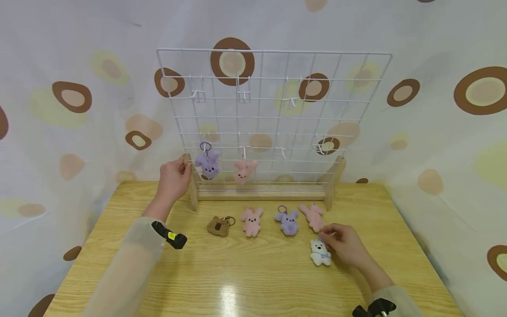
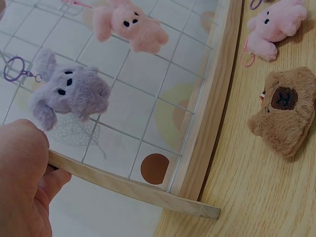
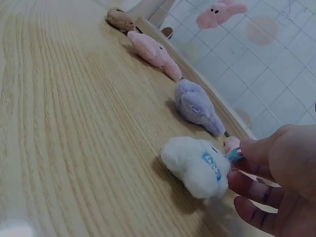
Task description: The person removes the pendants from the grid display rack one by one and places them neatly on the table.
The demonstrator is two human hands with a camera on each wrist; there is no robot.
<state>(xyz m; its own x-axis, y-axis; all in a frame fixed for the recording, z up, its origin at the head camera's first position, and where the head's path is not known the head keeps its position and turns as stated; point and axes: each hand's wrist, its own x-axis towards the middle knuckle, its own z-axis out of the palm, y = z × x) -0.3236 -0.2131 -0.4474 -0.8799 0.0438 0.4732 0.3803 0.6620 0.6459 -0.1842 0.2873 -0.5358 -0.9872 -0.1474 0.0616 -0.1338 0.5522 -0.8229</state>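
Observation:
At the left end of the white wire grid rack (image 1: pixel 269 118), my left hand (image 1: pixel 174 175) grips the top of the wooden upright (image 2: pixel 123 183). My right hand (image 1: pixel 343 243) pinches the blue cord at the head of a white bear plush keychain (image 1: pixel 320 252), close over the table. In the right wrist view the cord (image 3: pixel 235 155) shows between thumb and finger. Just behind lies a pink bunny plush keychain (image 1: pixel 314 217). A purple bunny plush (image 1: pixel 208 164) and a pink bunny plush (image 1: pixel 244 171) hang on the rack's lower hooks near my left hand.
Along the rack's front, a brown bear plush (image 1: pixel 219 226), a pink bunny plush (image 1: pixel 251 222) and a purple bunny plush (image 1: pixel 288 222) lie on the wooden table (image 1: pixel 190 277). Other white hooks (image 1: pixel 290 103) stick out from the grid. A patterned cloth (image 1: pixel 443 145) hangs behind.

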